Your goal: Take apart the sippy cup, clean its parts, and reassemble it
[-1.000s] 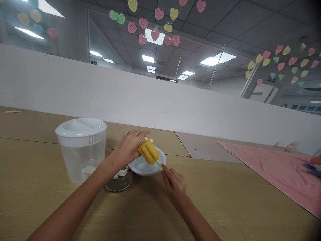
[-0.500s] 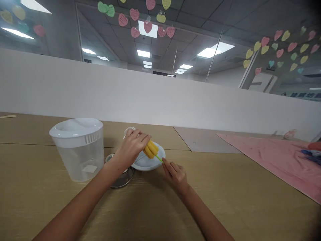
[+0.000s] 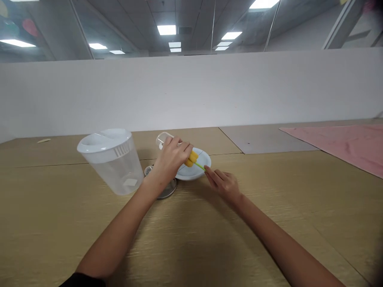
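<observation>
Above a pale dish [image 3: 196, 173], my left hand [image 3: 173, 155] is wrapped round something with a yellow sponge-like head [image 3: 193, 158]; a clear cup-like piece [image 3: 163, 138] shows behind the fingers. It is too hidden to tell whether the hand grips the cup, the yellow head or both. My right hand [image 3: 223, 182] pinches the thin green stick [image 3: 200, 165] that comes out of the yellow head. Under my left wrist lies a round metal lid or tray [image 3: 169, 190], partly covered, with a small round item [image 3: 148, 170] beside it.
A translucent bucket with a white rim [image 3: 119, 171] stands on the left of the table [image 3: 185, 239]. At the right lies a pink cloth [image 3: 344, 143] near a grey panel [image 3: 266, 139]. A thin flat piece [image 3: 44, 140] is at the far left, and a white wall rises behind.
The view has tilted down and shifted, so the objects appear higher and further right. Less of the yellow head shows beyond my left hand. Both hands keep their hold.
</observation>
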{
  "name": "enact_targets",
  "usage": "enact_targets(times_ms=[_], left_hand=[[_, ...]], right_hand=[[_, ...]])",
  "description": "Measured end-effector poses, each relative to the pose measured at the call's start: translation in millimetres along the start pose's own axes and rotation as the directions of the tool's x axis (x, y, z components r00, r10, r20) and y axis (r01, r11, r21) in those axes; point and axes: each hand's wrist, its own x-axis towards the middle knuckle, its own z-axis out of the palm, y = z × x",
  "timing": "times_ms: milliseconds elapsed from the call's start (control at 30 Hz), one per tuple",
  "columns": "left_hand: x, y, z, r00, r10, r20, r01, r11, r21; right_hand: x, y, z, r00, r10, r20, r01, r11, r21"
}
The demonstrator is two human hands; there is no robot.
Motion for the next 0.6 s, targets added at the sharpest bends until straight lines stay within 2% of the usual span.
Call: enact_targets(times_ms=[233, 367, 433, 500, 600], left_hand=[[4.5, 14.0, -7.4, 0.997, 0.024, 0.079, -0.015, 0.994, -0.111], [6.2, 24.8, -5.9, 0.987, 0.128, 0.094, -0.105, 0.970, -0.219], [7.1, 24.3, -2.6, 0.985, 0.144, 0.091, -0.119, 0.965, -0.236], [6.9, 16.5, 2.7, 0.995, 0.078, 0.062, -0.062, 0.972, -0.226], [2.7, -5.9, 12.1, 0.998, -0.061, 0.017, 0.063, 0.983, -0.174]], right_hand=[[0.0, -10.6, -0.9, 0.967, 0.149, 0.206, -0.155, 0.988, 0.012], [0.3, -10.2, -0.5, 0.954, 0.177, 0.242, -0.188, 0.982, 0.021], [1.6, -7.6, -1.1, 0.958, 0.161, 0.237, -0.172, 0.985, 0.025], [3.0, -3.6, -1.9, 0.966, 0.142, 0.215, -0.151, 0.988, 0.024], [2.3, 3.8, -1.1, 0.976, 0.112, 0.187, -0.121, 0.992, 0.037]])
